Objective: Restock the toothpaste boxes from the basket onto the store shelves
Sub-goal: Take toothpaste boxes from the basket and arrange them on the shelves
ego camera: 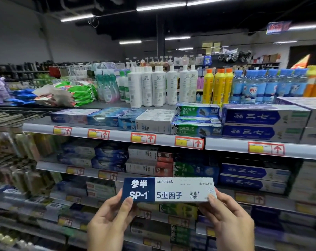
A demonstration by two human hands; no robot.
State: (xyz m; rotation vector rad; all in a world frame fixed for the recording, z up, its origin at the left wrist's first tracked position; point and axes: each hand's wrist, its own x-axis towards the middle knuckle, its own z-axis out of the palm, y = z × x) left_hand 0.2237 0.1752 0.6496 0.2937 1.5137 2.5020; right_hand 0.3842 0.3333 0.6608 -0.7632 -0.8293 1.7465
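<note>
The left grip (108,221) and right grip (227,220) pinch the toothpaste box (171,190) by its ends. The next move is probably finding its matching row on the shelves (117,135).

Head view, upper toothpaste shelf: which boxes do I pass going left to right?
Pale boxes → bright blue boxes → white boxes → green Darlie boxes → navy-and-white boxes.
</note>
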